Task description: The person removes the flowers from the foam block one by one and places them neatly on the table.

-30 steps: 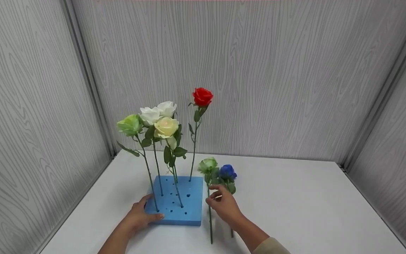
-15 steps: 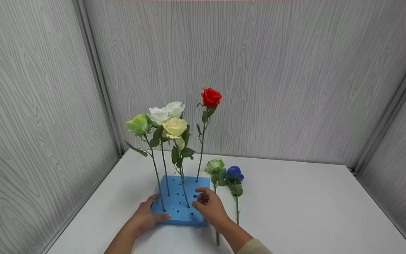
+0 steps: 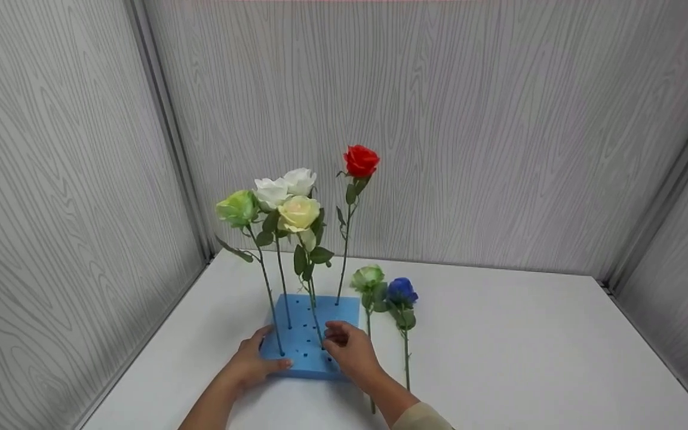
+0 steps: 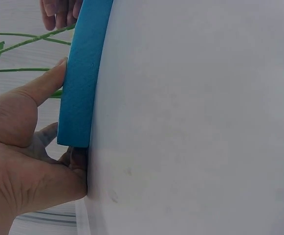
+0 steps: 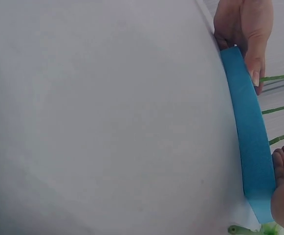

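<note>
At eight o'clock of blue block [image 3: 308, 366], left hand [image 3: 247, 365] grips edge. Right hand [image 3: 353, 356], shifted from loose green rose [image 3: 368, 278], unplanted at three, now by stem of upright cream rose [image 3: 299, 214]; cannot tell if pinching.

Lower centre of the head view, the block [image 3: 349, 307] sits on the bench [image 3: 499, 346], five flowers [image 3: 299, 214] standing in it. Two loose flowers [image 3: 402, 291] lie to its right (heads toward the back). The left hand [image 3: 250, 363] is at its left front corner, the right hand [image 3: 353, 355] over its right front.
</note>
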`<state>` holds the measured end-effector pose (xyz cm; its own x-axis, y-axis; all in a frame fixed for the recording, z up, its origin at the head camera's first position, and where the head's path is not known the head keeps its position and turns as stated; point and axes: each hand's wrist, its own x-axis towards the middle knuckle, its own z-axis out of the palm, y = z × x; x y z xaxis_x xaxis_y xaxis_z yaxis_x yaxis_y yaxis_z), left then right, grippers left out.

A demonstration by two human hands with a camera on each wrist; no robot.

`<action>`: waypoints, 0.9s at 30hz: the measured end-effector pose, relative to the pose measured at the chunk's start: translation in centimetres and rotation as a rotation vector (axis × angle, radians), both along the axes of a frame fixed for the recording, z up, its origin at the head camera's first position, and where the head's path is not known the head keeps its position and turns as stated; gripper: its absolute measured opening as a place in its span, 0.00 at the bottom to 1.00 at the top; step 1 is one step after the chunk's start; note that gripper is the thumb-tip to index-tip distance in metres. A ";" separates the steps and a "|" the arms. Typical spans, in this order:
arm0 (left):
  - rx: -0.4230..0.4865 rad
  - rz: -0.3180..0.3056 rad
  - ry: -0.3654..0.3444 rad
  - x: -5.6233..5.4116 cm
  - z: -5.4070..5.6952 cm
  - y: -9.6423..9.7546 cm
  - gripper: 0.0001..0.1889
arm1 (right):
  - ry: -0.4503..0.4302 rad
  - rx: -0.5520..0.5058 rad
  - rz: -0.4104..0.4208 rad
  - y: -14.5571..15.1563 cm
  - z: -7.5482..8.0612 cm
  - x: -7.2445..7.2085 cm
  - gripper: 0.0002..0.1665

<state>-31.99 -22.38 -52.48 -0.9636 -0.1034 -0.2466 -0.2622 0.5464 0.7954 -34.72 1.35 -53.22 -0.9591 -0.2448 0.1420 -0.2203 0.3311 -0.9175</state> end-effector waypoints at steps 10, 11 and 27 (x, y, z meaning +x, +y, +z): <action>-0.006 -0.015 -0.003 0.0 0.0 0.1 0.61 | -0.020 0.067 -0.025 -0.4 0.2 0.0 0.19; -0.012 -0.019 0.000 0.0 0.0 0.1 0.60 | -0.019 0.069 -0.028 -0.4 0.3 0.1 0.19; -0.038 -0.032 0.014 -0.1 -0.1 -0.4 0.59 | 0.070 0.159 -0.082 -2.0 0.5 0.4 0.06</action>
<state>-32.07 -22.79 -52.58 -0.9700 -0.0813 -0.2293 -0.2327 0.5842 0.7775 -34.28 -0.64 -52.76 -0.9660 -0.1905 0.1747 -0.2478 0.4901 -0.8357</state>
